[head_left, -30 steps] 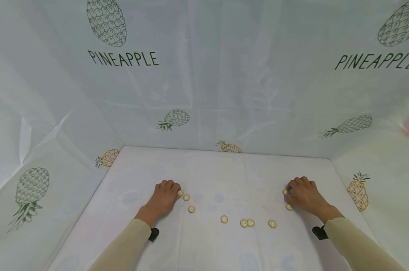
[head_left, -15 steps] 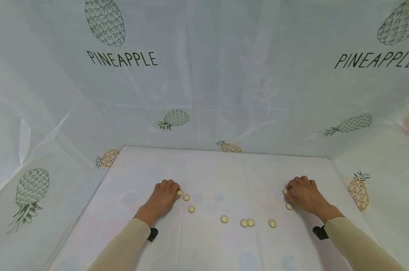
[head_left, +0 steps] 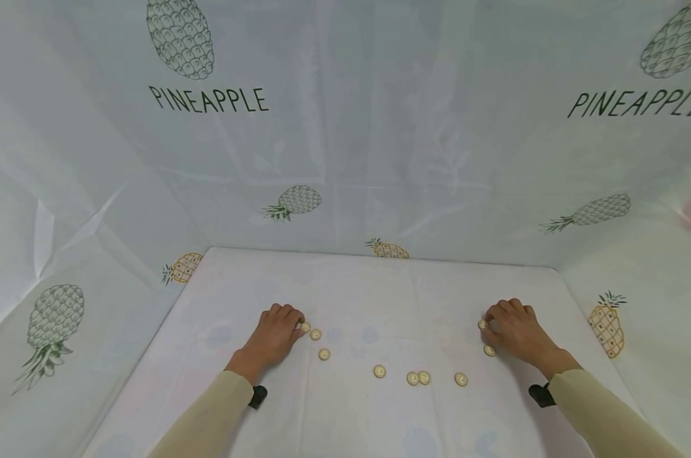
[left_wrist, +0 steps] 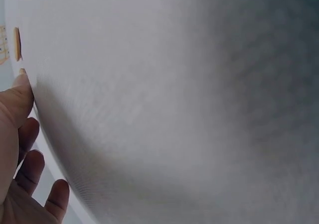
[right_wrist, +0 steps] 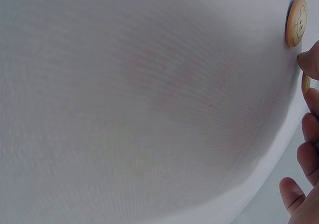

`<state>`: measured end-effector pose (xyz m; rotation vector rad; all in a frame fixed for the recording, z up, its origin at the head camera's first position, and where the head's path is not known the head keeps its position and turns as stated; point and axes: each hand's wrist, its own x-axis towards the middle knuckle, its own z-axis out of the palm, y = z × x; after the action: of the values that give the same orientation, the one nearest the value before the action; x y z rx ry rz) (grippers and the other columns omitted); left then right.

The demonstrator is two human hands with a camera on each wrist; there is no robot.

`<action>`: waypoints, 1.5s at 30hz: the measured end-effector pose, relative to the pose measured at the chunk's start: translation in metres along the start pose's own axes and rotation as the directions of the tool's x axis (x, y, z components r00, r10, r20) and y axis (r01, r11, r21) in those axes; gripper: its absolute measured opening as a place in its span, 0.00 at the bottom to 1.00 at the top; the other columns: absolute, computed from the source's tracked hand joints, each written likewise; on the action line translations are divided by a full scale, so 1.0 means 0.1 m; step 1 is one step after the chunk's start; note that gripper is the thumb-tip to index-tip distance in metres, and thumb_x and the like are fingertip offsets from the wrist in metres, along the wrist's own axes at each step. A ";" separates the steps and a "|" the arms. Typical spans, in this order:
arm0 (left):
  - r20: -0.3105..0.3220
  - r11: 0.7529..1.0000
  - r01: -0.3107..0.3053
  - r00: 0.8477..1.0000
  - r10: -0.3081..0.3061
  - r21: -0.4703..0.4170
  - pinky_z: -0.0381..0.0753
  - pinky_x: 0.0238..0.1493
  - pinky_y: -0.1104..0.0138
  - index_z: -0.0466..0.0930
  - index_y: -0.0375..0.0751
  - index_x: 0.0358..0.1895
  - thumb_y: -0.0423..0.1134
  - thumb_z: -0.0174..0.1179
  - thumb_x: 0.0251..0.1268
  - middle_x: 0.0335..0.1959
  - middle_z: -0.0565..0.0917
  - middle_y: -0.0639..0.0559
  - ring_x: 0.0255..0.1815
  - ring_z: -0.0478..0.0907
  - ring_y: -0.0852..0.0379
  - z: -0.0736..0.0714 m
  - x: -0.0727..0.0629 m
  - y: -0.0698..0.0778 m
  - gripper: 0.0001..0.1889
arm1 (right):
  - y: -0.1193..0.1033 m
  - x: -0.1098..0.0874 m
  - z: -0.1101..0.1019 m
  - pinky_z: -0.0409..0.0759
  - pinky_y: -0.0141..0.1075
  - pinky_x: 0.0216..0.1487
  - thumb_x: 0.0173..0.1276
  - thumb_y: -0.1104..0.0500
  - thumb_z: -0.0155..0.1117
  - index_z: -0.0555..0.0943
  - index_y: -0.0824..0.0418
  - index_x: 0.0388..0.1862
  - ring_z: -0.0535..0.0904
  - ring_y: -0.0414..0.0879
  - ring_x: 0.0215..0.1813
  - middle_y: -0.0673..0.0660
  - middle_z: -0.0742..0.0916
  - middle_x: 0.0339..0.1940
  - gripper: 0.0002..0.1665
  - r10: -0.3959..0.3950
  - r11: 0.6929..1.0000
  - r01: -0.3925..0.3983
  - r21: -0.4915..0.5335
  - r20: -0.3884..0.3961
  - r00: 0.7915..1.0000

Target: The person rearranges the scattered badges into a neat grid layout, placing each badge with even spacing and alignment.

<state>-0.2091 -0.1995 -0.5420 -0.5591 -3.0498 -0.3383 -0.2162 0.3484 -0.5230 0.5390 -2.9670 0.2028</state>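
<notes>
In the head view my left hand [head_left: 270, 336] is on the left of the table, thumb and forefinger pinching a small round wooden disc [head_left: 305, 327]. A second disc [head_left: 315, 334] lies right beside it. On the right side, my right hand [head_left: 515, 327] pinches another wooden disc [head_left: 482, 324] at its edge. Just below that thumb is a further disc [head_left: 489, 350]. The right wrist view shows a bear's face drawn on a pale disc [right_wrist: 297, 23] near the thumb. My left thumb [left_wrist: 19, 97] hides most of the held disc in the left wrist view.
Several more discs form a loose curve between the hands: one disc [head_left: 324, 354] at left, one [head_left: 380, 371] mid-table, a touching pair with its right disc [head_left: 424, 377], and one [head_left: 461, 379] farther right. A pineapple-print sheet [head_left: 380, 140] hangs behind the white-covered table [head_left: 374, 299].
The left hand shifts very slightly about its disc. My right hand stays in place, and the discs between the hands lie where they were.
</notes>
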 end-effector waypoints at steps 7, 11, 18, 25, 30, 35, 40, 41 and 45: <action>0.035 0.999 -0.025 0.999 0.024 0.024 0.72 0.67 0.47 0.77 0.49 0.56 0.46 0.60 0.82 0.56 0.79 0.52 0.61 0.72 0.48 -0.03 0.00 0.03 0.09 | 0.02 -0.01 0.02 0.70 0.62 0.52 0.68 0.53 0.75 0.84 0.60 0.43 0.76 0.61 0.53 0.57 0.85 0.45 0.13 0.004 1.000 -0.004 -0.006 -0.012 1.000; 0.052 0.999 -0.032 0.998 0.031 0.035 0.71 0.68 0.47 0.77 0.49 0.56 0.46 0.57 0.83 0.57 0.78 0.52 0.62 0.72 0.48 -0.04 0.00 0.03 0.09 | 0.02 -0.02 0.02 0.70 0.61 0.51 0.68 0.54 0.75 0.84 0.59 0.43 0.76 0.61 0.53 0.57 0.85 0.45 0.13 0.006 1.000 -0.006 0.002 -0.014 1.000; 0.046 0.999 -0.014 0.999 0.016 -0.029 0.71 0.67 0.45 0.78 0.48 0.57 0.46 0.62 0.80 0.57 0.79 0.51 0.63 0.72 0.46 -0.08 -0.02 0.06 0.11 | 0.03 -0.01 0.02 0.70 0.60 0.51 0.68 0.53 0.75 0.84 0.58 0.43 0.76 0.60 0.52 0.56 0.85 0.45 0.12 -0.007 1.000 0.007 0.001 -0.011 1.000; 0.025 0.999 -0.052 0.998 0.052 0.012 0.73 0.65 0.45 0.79 0.48 0.54 0.46 0.61 0.80 0.55 0.81 0.52 0.62 0.73 0.46 -0.08 -0.01 0.08 0.09 | 0.03 0.00 0.01 0.70 0.61 0.51 0.68 0.53 0.75 0.84 0.59 0.43 0.76 0.61 0.53 0.57 0.85 0.45 0.12 -0.013 1.000 0.012 -0.008 -0.025 1.000; 0.026 0.997 -0.062 0.998 0.061 0.034 0.74 0.65 0.44 0.78 0.48 0.53 0.46 0.60 0.81 0.54 0.81 0.52 0.62 0.73 0.46 -0.07 0.00 0.08 0.08 | 0.03 0.00 0.01 0.71 0.62 0.51 0.68 0.53 0.75 0.84 0.60 0.43 0.76 0.61 0.52 0.57 0.85 0.45 0.12 -0.016 1.000 0.015 -0.012 -0.031 0.999; 0.009 0.997 -0.071 0.997 0.070 0.032 0.74 0.64 0.44 0.78 0.48 0.53 0.45 0.60 0.81 0.53 0.81 0.51 0.61 0.74 0.46 -0.04 -0.01 0.07 0.08 | 0.01 0.00 0.01 0.71 0.63 0.52 0.68 0.54 0.75 0.84 0.59 0.43 0.76 0.62 0.53 0.57 0.85 0.44 0.12 -0.019 1.000 0.018 -0.014 -0.038 0.999; 0.016 0.996 -0.069 0.998 0.068 0.055 0.74 0.63 0.45 0.78 0.48 0.54 0.45 0.59 0.81 0.54 0.80 0.51 0.59 0.73 0.46 -0.03 -0.03 0.07 0.08 | 0.03 0.02 0.04 0.71 0.60 0.51 0.65 0.55 0.76 0.83 0.59 0.42 0.76 0.60 0.51 0.56 0.84 0.42 0.13 -0.068 0.996 0.063 -0.065 -0.072 0.995; 0.022 0.996 -0.067 0.998 0.066 0.061 0.74 0.63 0.45 0.77 0.48 0.54 0.46 0.59 0.82 0.54 0.80 0.50 0.59 0.73 0.46 -0.03 -0.03 0.08 0.09 | 0.04 0.02 0.04 0.71 0.58 0.50 0.64 0.55 0.76 0.83 0.59 0.41 0.76 0.59 0.51 0.55 0.83 0.42 0.13 -0.082 0.994 0.075 -0.079 -0.084 0.993; 0.017 0.996 -0.071 0.997 0.070 0.061 0.73 0.62 0.45 0.77 0.47 0.53 0.44 0.59 0.81 0.51 0.79 0.50 0.56 0.73 0.47 -0.06 -0.05 0.11 0.08 | 0.03 0.06 0.04 0.70 0.56 0.49 0.60 0.56 0.78 0.82 0.59 0.40 0.75 0.57 0.47 0.55 0.82 0.40 0.15 -0.137 0.986 0.121 -0.115 -0.138 0.981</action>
<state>-0.2010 -0.1928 -0.5344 -0.6667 -3.0337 -0.2376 -0.2228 0.3484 -0.5260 0.6699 -2.7714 0.0682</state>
